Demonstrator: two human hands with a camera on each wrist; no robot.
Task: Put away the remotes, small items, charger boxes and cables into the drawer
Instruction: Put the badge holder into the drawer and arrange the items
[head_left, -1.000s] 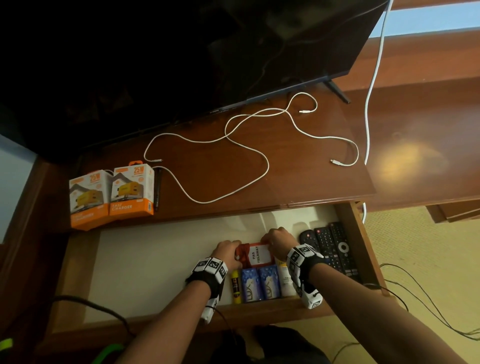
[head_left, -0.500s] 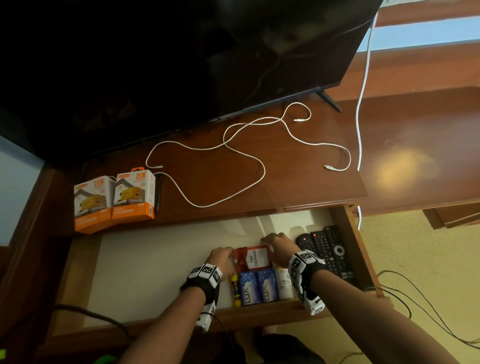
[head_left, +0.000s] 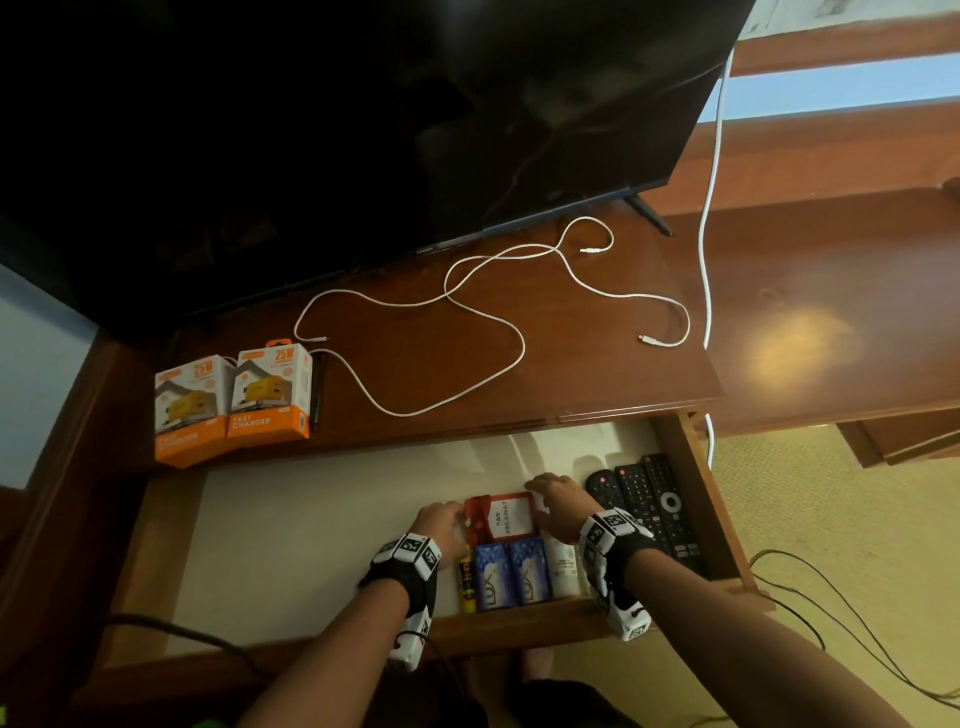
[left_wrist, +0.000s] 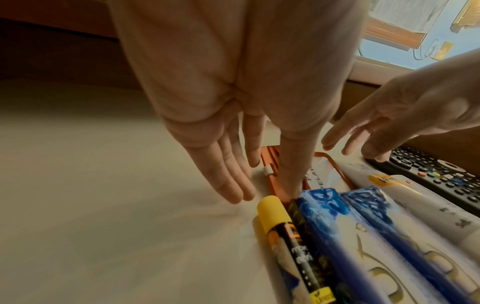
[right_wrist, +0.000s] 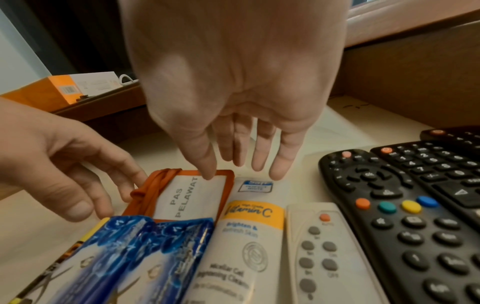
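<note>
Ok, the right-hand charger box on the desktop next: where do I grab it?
Take the fast charger box from above, thumb on its front face, fingers behind. It stands upright at the desk's front edge, its left side touching the other charger box, so side grips are blocked there. A black pen lies along its right.

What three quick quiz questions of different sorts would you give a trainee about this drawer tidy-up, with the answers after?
1. True or false: the two orange charger boxes are already in the drawer.
2. Which item does the left hand touch: A, the black remotes; B, the red pass holder; C, the white cable?
3. Fill in: the white cable lies on the ______, in front of the TV.

Key: 1 false, they stand on the desktop. 2 B. 3 desktop.
</note>
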